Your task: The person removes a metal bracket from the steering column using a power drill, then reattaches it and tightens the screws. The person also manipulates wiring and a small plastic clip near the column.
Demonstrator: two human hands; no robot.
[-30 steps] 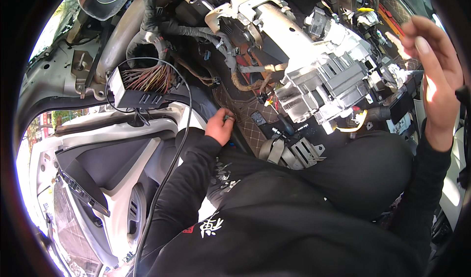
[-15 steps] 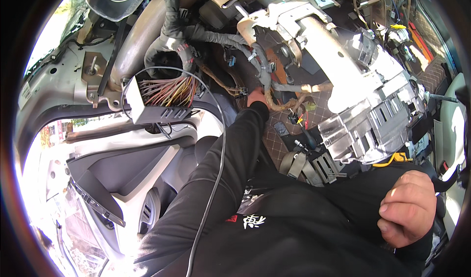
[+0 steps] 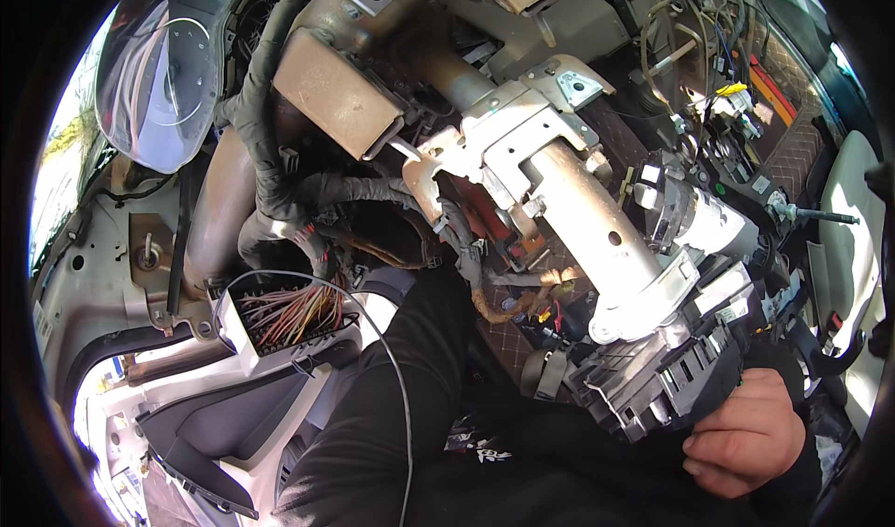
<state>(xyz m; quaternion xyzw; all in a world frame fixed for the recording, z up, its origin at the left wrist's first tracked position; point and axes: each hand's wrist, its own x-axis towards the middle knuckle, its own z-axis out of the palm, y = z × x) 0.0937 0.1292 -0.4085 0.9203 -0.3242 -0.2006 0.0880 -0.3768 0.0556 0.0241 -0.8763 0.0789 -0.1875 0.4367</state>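
Note:
My left forearm, in a black sleeve, reaches forward beneath a bundle of taped wiring. The hand at its end is hidden behind the wiring and the column parts. To the lower right, my right hand is closed with its fingers curled, and what is inside it, if anything, is hidden. It is close beside the black plastic housing at the near end of a bare metal steering column. Left of my left arm sits an open white connector box full of thin coloured wires.
A thin grey cable loops across my left arm. An instrument cluster stands at the upper left, above a door panel. A brown metal bracket juts out. Loose wires and a seat are at the right.
The view has shifted, so the dashboard parts sit lower and the instrument cluster shows more. My left hand, partly seen at the wiring before, is now hidden. My right hand remains closed, nearer the housing.

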